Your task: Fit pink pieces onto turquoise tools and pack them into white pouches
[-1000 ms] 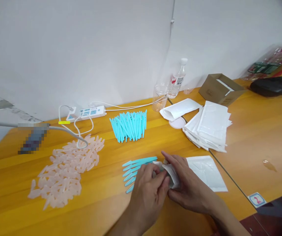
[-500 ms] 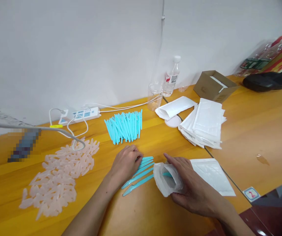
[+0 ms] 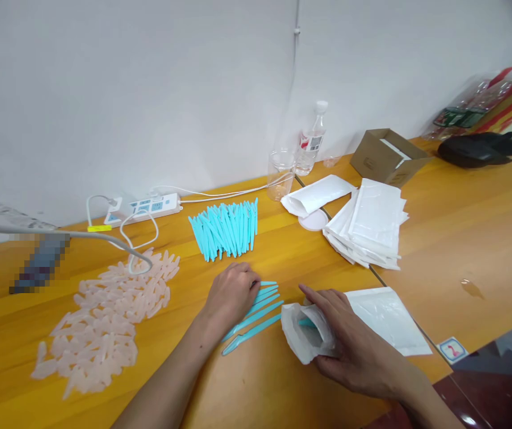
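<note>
My right hand (image 3: 349, 339) grips a white padded envelope (image 3: 292, 341), its mouth facing me and gaping. Inside the envelope a bit of blue shows. Just left of it, my left hand (image 3: 234, 293) rests low over the table, fingers curled and closed on the end of a slim blue eyebrow razor (image 3: 268, 283). Several more blue razors (image 3: 256, 333) lie side by side in a row under and beside this hand, partly hidden by it. Beyond sits a dense pile of the same blue razors (image 3: 224, 231).
Pale pink translucent caps (image 3: 104, 322) are spread at left beside a cable and power strip (image 3: 155, 205). A stack of white envelopes (image 3: 374, 220), a single envelope (image 3: 387, 319), a clear cup (image 3: 281, 176), a bottle (image 3: 312, 143) and a cardboard box (image 3: 387, 156) stand or lie rightward.
My left hand has shifted slightly, and another razor shows at its fingertips at the far end of the row. The envelope in my right hand has moved slightly right and toward me.
</note>
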A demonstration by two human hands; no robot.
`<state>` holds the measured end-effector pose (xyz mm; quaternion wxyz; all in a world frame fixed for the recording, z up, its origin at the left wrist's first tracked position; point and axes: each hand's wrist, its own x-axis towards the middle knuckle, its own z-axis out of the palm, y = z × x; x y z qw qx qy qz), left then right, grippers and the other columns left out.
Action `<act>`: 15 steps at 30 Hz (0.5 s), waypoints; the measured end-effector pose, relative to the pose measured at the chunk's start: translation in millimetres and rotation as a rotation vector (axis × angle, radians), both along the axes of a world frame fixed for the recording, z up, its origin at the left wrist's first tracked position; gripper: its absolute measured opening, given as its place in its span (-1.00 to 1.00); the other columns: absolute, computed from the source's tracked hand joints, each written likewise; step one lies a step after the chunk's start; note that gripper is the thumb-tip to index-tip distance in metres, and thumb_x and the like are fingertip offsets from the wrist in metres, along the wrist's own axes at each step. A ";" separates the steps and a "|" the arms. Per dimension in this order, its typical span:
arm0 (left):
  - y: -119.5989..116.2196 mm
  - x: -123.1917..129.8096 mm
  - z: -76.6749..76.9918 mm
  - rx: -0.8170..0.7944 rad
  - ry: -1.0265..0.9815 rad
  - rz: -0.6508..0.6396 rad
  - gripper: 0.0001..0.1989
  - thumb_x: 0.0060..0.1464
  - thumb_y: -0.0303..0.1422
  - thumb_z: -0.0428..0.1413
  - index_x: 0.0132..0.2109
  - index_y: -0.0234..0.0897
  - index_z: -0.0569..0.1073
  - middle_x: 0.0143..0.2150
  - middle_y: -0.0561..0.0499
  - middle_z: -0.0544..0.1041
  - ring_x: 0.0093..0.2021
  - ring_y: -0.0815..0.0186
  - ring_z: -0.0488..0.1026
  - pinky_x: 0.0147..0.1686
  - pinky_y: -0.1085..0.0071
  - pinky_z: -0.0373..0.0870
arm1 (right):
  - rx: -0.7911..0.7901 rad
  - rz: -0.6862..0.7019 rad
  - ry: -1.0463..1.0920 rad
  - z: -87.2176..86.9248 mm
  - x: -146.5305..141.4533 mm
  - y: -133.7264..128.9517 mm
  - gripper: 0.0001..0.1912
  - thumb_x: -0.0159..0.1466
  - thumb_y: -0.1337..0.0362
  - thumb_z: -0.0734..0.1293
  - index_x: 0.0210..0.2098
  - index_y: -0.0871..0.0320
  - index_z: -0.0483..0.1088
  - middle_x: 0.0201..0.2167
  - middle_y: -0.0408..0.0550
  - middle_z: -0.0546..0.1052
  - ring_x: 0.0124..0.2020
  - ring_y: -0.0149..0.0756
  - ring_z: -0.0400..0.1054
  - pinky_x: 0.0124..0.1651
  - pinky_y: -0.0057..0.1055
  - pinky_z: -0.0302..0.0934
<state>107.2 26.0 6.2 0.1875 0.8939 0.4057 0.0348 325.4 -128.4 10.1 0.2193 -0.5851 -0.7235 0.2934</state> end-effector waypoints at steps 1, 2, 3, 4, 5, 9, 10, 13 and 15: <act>0.0 1.0 -0.7 0.003 0.000 -0.004 -0.80 0.25 -0.42 0.06 -0.23 -0.20 0.60 -0.21 -0.04 0.58 -0.13 0.20 0.50 -0.15 0.32 0.36 | -0.007 -0.005 0.006 -0.3 0.2 -0.8 0.09 0.04 0.49 0.34 0.44 -0.10 -0.22 0.16 0.04 0.28 0.17 0.02 0.15 0.22 0.03 0.11; 0.3 1.9 -1.4 0.005 0.000 -0.008 -0.80 0.25 -0.42 0.06 -0.24 -0.21 0.58 -0.21 -0.05 0.57 -0.13 0.19 0.49 -0.15 0.32 0.36 | -0.011 -0.010 0.016 -0.4 0.4 -1.5 0.09 0.04 0.49 0.34 0.44 -0.10 -0.22 0.16 0.04 0.28 0.16 0.02 0.16 0.21 0.02 0.13; 0.7 2.5 -1.9 0.006 -0.002 -0.010 -0.81 0.26 -0.42 0.05 -0.24 -0.23 0.57 -0.22 -0.06 0.57 -0.13 0.19 0.49 -0.15 0.32 0.37 | -0.013 -0.016 0.027 -0.2 0.8 -2.2 0.10 0.03 0.49 0.34 0.44 -0.10 -0.23 0.16 0.05 0.28 0.16 0.01 0.16 0.20 0.01 0.14; 1.2 2.5 -1.7 0.006 -0.004 -0.012 -0.81 0.26 -0.42 0.04 -0.24 -0.24 0.55 -0.22 -0.07 0.57 -0.14 0.19 0.49 -0.15 0.32 0.38 | -0.013 -0.024 0.039 0.2 1.3 -2.9 0.11 0.03 0.50 0.34 0.44 -0.10 -0.23 0.16 0.05 0.28 0.16 0.01 0.17 0.20 0.00 0.15; 1.6 1.7 -0.5 0.007 -0.001 -0.017 -0.80 0.28 -0.42 0.02 -0.23 -0.25 0.54 -0.22 -0.07 0.56 -0.14 0.19 0.49 -0.15 0.31 0.38 | -0.012 -0.033 0.050 0.9 1.8 -3.5 0.11 0.03 0.50 0.34 0.44 -0.11 -0.23 0.16 0.05 0.28 0.16 0.01 0.17 0.20 -0.01 0.16; -3.9 -13.7 20.8 -0.005 -0.233 0.072 -0.72 0.32 -0.40 -0.02 0.12 -0.24 0.42 -0.14 -0.05 0.53 -0.17 0.25 0.51 -0.11 0.29 0.44 | 0.005 -0.049 0.084 4.1 3.6 -5.1 0.11 0.03 0.49 0.34 0.44 -0.12 -0.23 0.16 0.04 0.29 0.17 0.00 0.18 0.20 -0.01 0.18; -8.6 -20.2 29.9 -0.038 -0.376 0.134 -0.63 0.32 -0.38 0.00 0.24 -0.20 0.32 -0.13 -0.02 0.51 -0.21 0.29 0.52 -0.14 0.31 0.46 | 0.009 -0.048 0.093 4.5 3.8 -5.2 0.11 0.03 0.49 0.34 0.44 -0.12 -0.23 0.15 0.04 0.29 0.17 0.00 0.19 0.20 -0.01 0.18; -31.4 -39.1 55.8 -0.262 -0.766 0.318 -0.46 0.29 -0.30 0.08 0.35 -0.01 0.16 -0.12 0.05 0.46 -0.36 0.40 0.55 -0.32 0.42 0.53 | 0.004 -0.056 0.118 4.5 3.7 -4.7 0.13 0.02 0.51 0.33 0.45 -0.13 -0.24 0.15 0.03 0.29 0.16 -0.02 0.19 0.20 -0.02 0.18; -50.4 -45.0 63.2 -0.323 -0.888 0.413 -0.56 0.27 -0.30 0.12 0.26 -0.04 0.29 -0.21 0.08 0.50 -0.38 0.39 0.58 -0.36 0.46 0.55 | -0.008 -0.062 0.123 4.1 2.9 -3.8 0.14 0.01 0.52 0.32 0.45 -0.12 -0.25 0.15 0.03 0.28 0.16 -0.02 0.18 0.21 -0.02 0.17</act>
